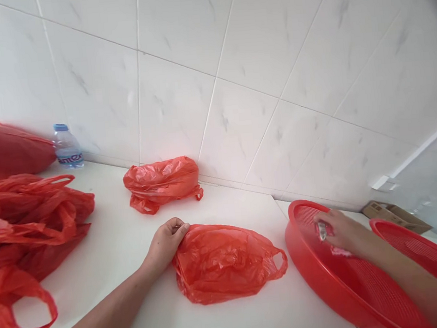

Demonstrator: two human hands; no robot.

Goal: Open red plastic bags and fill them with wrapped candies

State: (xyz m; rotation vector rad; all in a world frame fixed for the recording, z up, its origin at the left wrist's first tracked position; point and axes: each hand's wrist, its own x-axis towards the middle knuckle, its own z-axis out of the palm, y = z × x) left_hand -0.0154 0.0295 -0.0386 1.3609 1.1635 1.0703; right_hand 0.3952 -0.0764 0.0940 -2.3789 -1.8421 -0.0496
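My left hand [168, 241] is closed on the left edge of a thin red plastic bag [227, 263]. The bag lies on the white tabletop with its mouth spread and one loop handle toward the right. Over a large round red plastic basket [314, 268], my right hand [337, 230] is closed around a small silver-and-pink item [322, 230] whose kind I cannot make out. A pink-and-white piece [340, 251] shows just under that hand; whether it is held or lies in the basket, I cannot tell.
Another red bag [162, 181] sits near the tiled wall. At left are a heap of red bags [27, 216], a full-looking red bag [10, 146] and a water bottle [68, 149]. A second red basket [425, 248] and a cardboard box [395, 215] stand at right.
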